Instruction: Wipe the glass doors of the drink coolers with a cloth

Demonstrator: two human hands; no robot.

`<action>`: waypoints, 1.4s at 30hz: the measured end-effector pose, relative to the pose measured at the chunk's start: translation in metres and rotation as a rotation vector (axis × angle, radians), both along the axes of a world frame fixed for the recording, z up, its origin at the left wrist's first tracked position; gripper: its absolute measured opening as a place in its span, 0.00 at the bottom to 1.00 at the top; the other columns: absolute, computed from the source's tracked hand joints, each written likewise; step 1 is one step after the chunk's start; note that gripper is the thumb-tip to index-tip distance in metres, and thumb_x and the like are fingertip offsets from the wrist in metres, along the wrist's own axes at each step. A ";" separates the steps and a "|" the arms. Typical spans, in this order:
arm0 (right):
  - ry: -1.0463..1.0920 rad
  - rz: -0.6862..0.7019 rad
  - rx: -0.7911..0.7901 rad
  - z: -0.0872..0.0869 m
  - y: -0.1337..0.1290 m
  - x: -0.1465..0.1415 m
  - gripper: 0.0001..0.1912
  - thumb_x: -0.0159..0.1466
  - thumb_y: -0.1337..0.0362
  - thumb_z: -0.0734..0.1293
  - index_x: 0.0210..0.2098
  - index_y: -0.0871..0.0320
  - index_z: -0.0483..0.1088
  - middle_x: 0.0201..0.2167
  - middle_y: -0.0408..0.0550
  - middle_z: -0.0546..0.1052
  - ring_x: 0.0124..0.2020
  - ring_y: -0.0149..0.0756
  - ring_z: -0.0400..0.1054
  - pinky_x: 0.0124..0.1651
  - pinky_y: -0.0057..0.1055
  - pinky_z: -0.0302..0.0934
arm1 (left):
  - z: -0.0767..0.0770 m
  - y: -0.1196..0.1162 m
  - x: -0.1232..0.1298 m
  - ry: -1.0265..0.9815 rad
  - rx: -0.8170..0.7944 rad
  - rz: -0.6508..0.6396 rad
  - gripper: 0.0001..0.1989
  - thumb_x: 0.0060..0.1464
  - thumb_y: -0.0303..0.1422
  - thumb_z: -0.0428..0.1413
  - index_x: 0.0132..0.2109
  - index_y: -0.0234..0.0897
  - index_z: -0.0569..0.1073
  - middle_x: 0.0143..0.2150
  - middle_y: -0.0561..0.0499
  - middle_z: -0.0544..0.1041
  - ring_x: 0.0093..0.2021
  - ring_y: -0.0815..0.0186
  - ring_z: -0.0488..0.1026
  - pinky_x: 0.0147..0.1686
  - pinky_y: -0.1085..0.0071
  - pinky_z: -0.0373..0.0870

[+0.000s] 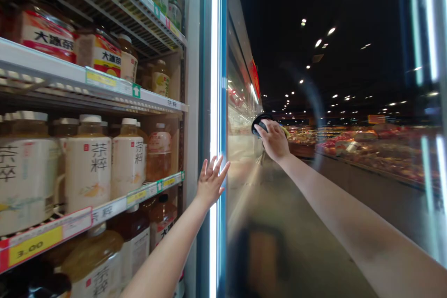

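Note:
My left hand (210, 185) has its fingers spread and holds nothing; it is at the lit vertical edge (214, 79) of a drinks cooler. Farther off, my right hand (274, 138) is closed round a dark round-ended object (259, 125), pressed near the glass door (300, 223). A bit of yellow-green shows beside its fingers; what that is cannot be made out. Whether the left fingers touch the cooler's frame is unclear.
Cooler shelves (118, 207) on the left hold tea bottles (89, 167) and red-labelled bottles (49, 35). Beyond the glass, produce displays (370, 153) stretch to the right. An orange-brown shape (263, 256) shows blurred low in the glass.

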State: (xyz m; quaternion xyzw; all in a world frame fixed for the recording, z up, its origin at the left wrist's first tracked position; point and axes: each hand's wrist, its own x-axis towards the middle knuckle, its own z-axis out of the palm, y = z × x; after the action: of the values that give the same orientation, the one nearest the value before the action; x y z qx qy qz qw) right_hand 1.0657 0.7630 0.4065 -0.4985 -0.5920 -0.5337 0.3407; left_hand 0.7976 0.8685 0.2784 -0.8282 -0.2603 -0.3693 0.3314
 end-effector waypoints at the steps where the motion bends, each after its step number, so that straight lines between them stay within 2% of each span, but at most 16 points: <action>1: -0.013 0.008 -0.018 -0.002 0.010 -0.013 0.23 0.70 0.71 0.62 0.62 0.53 0.70 0.65 0.57 0.67 0.68 0.52 0.58 0.71 0.58 0.52 | 0.000 0.001 -0.004 0.008 -0.006 0.012 0.55 0.45 0.38 0.70 0.75 0.47 0.50 0.77 0.43 0.45 0.77 0.49 0.39 0.74 0.47 0.35; 4: -0.183 0.065 -0.136 -0.033 0.027 -0.045 0.23 0.70 0.71 0.62 0.62 0.52 0.70 0.65 0.56 0.68 0.68 0.51 0.59 0.71 0.55 0.53 | 0.000 0.001 -0.014 0.028 -0.014 0.028 0.55 0.46 0.39 0.69 0.75 0.45 0.49 0.78 0.43 0.44 0.77 0.50 0.38 0.74 0.48 0.36; 6: -0.332 0.116 -0.211 -0.057 0.029 -0.053 0.23 0.70 0.71 0.62 0.61 0.48 0.70 0.64 0.50 0.70 0.67 0.47 0.61 0.72 0.50 0.54 | -0.001 0.000 -0.019 0.029 -0.010 0.028 0.56 0.47 0.41 0.68 0.75 0.44 0.46 0.78 0.42 0.43 0.77 0.50 0.37 0.74 0.49 0.37; 8: -0.412 0.150 -0.249 -0.068 0.028 -0.054 0.23 0.69 0.72 0.63 0.59 0.43 0.71 0.63 0.43 0.72 0.67 0.42 0.62 0.73 0.47 0.52 | -0.001 0.000 -0.023 0.022 -0.003 0.027 0.57 0.47 0.43 0.68 0.76 0.42 0.45 0.78 0.40 0.42 0.77 0.50 0.37 0.74 0.50 0.39; 10: -0.415 0.161 -0.246 -0.058 0.032 -0.055 0.24 0.68 0.73 0.63 0.59 0.43 0.70 0.63 0.42 0.72 0.67 0.42 0.62 0.73 0.51 0.50 | 0.000 0.000 -0.028 0.018 -0.001 0.034 0.59 0.47 0.45 0.68 0.76 0.40 0.44 0.78 0.40 0.40 0.77 0.50 0.36 0.74 0.50 0.40; 13: -0.279 0.109 -0.166 -0.021 0.048 -0.068 0.23 0.69 0.74 0.62 0.60 0.49 0.70 0.65 0.50 0.71 0.67 0.47 0.61 0.70 0.57 0.54 | 0.000 0.002 -0.034 0.031 -0.005 0.057 0.58 0.49 0.48 0.67 0.76 0.36 0.42 0.78 0.40 0.41 0.77 0.51 0.35 0.74 0.52 0.40; 16: -0.132 0.058 -0.079 0.000 0.067 -0.090 0.21 0.70 0.72 0.61 0.60 0.52 0.70 0.65 0.54 0.69 0.68 0.48 0.60 0.68 0.56 0.57 | -0.003 0.004 -0.036 0.050 0.002 0.082 0.57 0.52 0.46 0.65 0.76 0.31 0.42 0.77 0.40 0.41 0.77 0.54 0.35 0.75 0.54 0.40; 18: -0.159 0.090 -0.097 -0.006 0.072 -0.099 0.20 0.70 0.71 0.61 0.58 0.52 0.71 0.64 0.54 0.71 0.68 0.47 0.61 0.68 0.54 0.58 | -0.007 0.005 -0.036 0.048 0.007 0.097 0.56 0.52 0.44 0.66 0.75 0.29 0.42 0.77 0.40 0.39 0.77 0.54 0.34 0.75 0.55 0.41; 22: -0.324 0.177 -0.207 -0.033 0.064 -0.098 0.16 0.69 0.71 0.64 0.52 0.49 0.76 0.58 0.47 0.76 0.62 0.42 0.67 0.63 0.45 0.64 | -0.014 0.008 -0.033 0.024 0.008 0.107 0.58 0.52 0.43 0.67 0.75 0.30 0.40 0.77 0.40 0.38 0.77 0.56 0.32 0.75 0.54 0.42; 25: -0.294 0.215 -0.166 -0.034 0.058 -0.095 0.19 0.69 0.72 0.64 0.55 0.51 0.75 0.58 0.50 0.76 0.60 0.43 0.69 0.62 0.44 0.66 | -0.016 0.011 -0.032 0.016 0.014 0.098 0.57 0.53 0.42 0.66 0.76 0.33 0.39 0.77 0.41 0.37 0.77 0.57 0.33 0.75 0.54 0.43; 28: -0.220 0.257 -0.067 -0.020 0.063 -0.104 0.25 0.68 0.74 0.62 0.62 0.53 0.70 0.65 0.53 0.70 0.66 0.45 0.63 0.66 0.47 0.62 | -0.018 0.012 -0.031 0.024 0.012 0.102 0.59 0.51 0.43 0.68 0.76 0.32 0.40 0.77 0.40 0.38 0.77 0.56 0.34 0.75 0.55 0.44; 31: -0.301 0.246 -0.112 -0.001 0.075 -0.121 0.24 0.68 0.74 0.63 0.60 0.51 0.72 0.66 0.51 0.69 0.67 0.45 0.62 0.66 0.48 0.62 | -0.019 0.013 -0.029 0.026 0.003 0.123 0.64 0.45 0.45 0.71 0.75 0.28 0.40 0.77 0.38 0.39 0.76 0.55 0.33 0.75 0.55 0.45; 33: -0.319 0.214 -0.151 0.020 0.083 -0.131 0.22 0.69 0.74 0.62 0.58 0.50 0.74 0.64 0.49 0.71 0.65 0.44 0.64 0.66 0.47 0.62 | -0.020 0.014 -0.027 0.022 -0.003 0.143 0.67 0.42 0.45 0.72 0.75 0.29 0.40 0.77 0.38 0.39 0.76 0.55 0.32 0.74 0.55 0.45; 36: -0.215 0.172 -0.136 0.064 0.090 -0.140 0.23 0.69 0.77 0.61 0.56 0.50 0.75 0.64 0.47 0.72 0.65 0.43 0.63 0.66 0.44 0.62 | -0.020 0.013 -0.026 0.020 -0.004 0.173 0.67 0.41 0.45 0.73 0.75 0.32 0.41 0.77 0.39 0.39 0.76 0.56 0.31 0.74 0.55 0.45; 39: -0.100 0.155 -0.081 0.105 0.096 -0.144 0.24 0.70 0.77 0.59 0.60 0.54 0.73 0.65 0.53 0.69 0.66 0.46 0.61 0.66 0.47 0.60 | -0.020 0.014 -0.026 0.032 0.005 0.190 0.66 0.41 0.46 0.73 0.75 0.31 0.42 0.76 0.40 0.40 0.76 0.56 0.32 0.74 0.55 0.46; 42: -0.042 0.153 -0.051 0.115 0.102 -0.145 0.24 0.71 0.75 0.58 0.63 0.57 0.69 0.67 0.58 0.67 0.67 0.48 0.59 0.67 0.50 0.59 | -0.019 0.015 -0.026 0.039 0.012 0.194 0.65 0.42 0.47 0.72 0.75 0.29 0.43 0.76 0.40 0.39 0.76 0.56 0.33 0.74 0.55 0.48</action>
State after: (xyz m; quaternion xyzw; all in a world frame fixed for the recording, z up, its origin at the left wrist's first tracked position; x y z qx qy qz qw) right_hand 0.9209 0.8655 0.5218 -0.4492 -0.6488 -0.5012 0.3551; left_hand 0.7712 0.8830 0.2590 -0.8043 -0.3304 -0.3207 0.3755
